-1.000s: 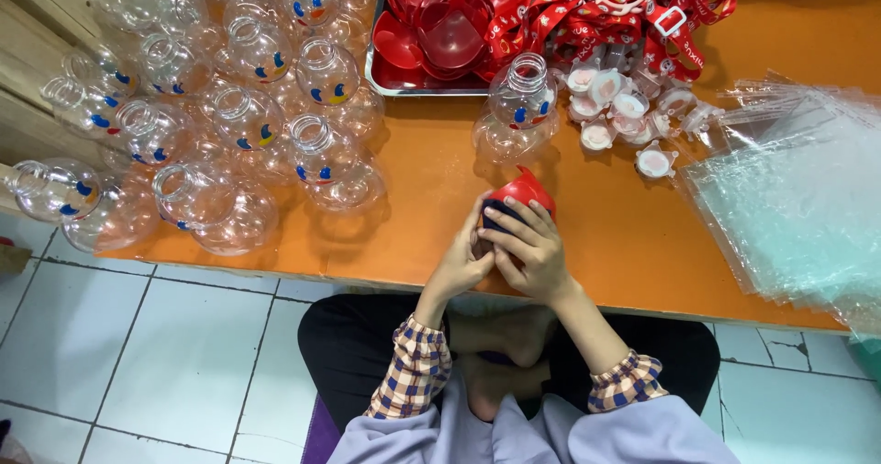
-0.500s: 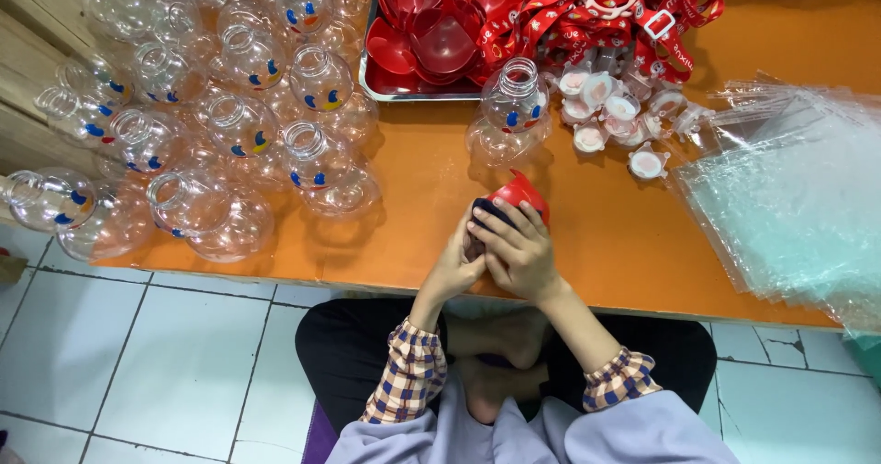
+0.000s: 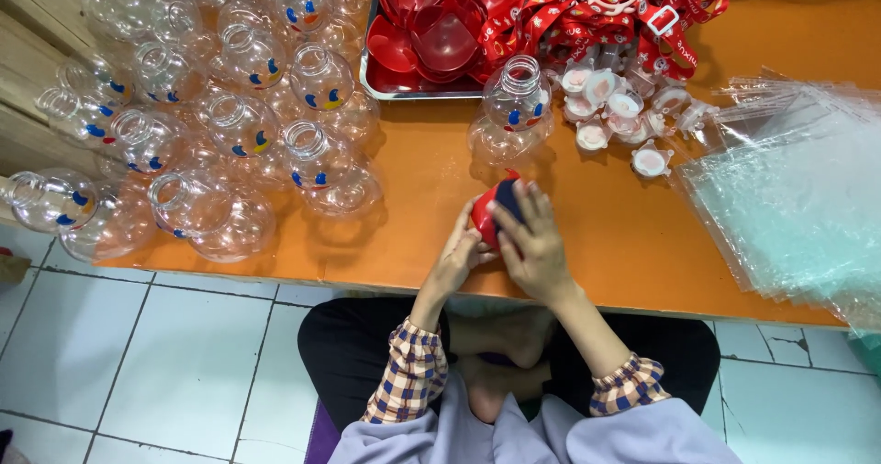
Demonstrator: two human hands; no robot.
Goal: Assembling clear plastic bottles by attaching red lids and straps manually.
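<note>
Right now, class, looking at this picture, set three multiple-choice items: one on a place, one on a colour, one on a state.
1. Where does the metal tray of red bowl-shaped parts stand?
A. on the tiled floor
B. at the far side of the orange table
C. on the person's lap

2. What colour is the part held in both hands?
A. red
B. green
C. yellow

3. How does the lone clear bottle nearest the hands stand?
A. lying on its side
B. capped with a lid
C. upright with an open mouth

Key: 1 B, the tray sits on the table beyond the clear bottles. 2 A, red shows between the left hand and the right hand. 3 C, its round mouth faces up with no lid on it.
</note>
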